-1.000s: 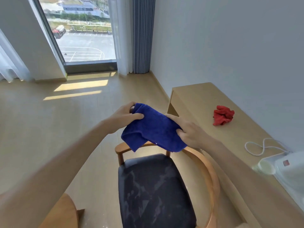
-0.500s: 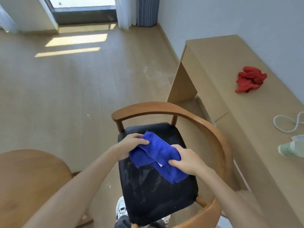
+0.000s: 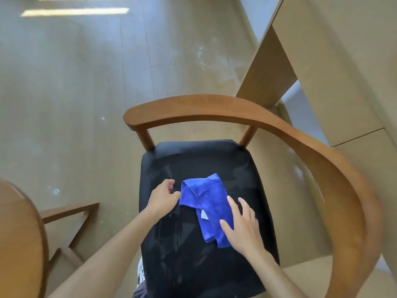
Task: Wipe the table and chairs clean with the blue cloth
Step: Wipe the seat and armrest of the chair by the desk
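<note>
The blue cloth (image 3: pixel 204 208) is lying crumpled on the black padded seat (image 3: pixel 193 254) of a wooden armchair (image 3: pixel 236 108), a small white tag showing near its middle. The right hand (image 3: pixel 241 226) is resting on the cloth's near right part with fingers straight and spread, palm down, clasping nothing. The left hand (image 3: pixel 164 197) is sitting at the cloth's left edge with fingers loosely curled; its fingertips are touching or just meeting the fabric, and whether they are pinching it cannot be told. Pale smears and dusty streaks are showing across the seat. The chair's curved backrest is sweeping round the far and right sides. A light wooden worktop (image 3: pixel 343 61) is standing to the right of the chair, and the rim of a round wooden table (image 3: pixel 19 244) is showing at the lower left above the pale floor (image 3: pixel 75 82).
</note>
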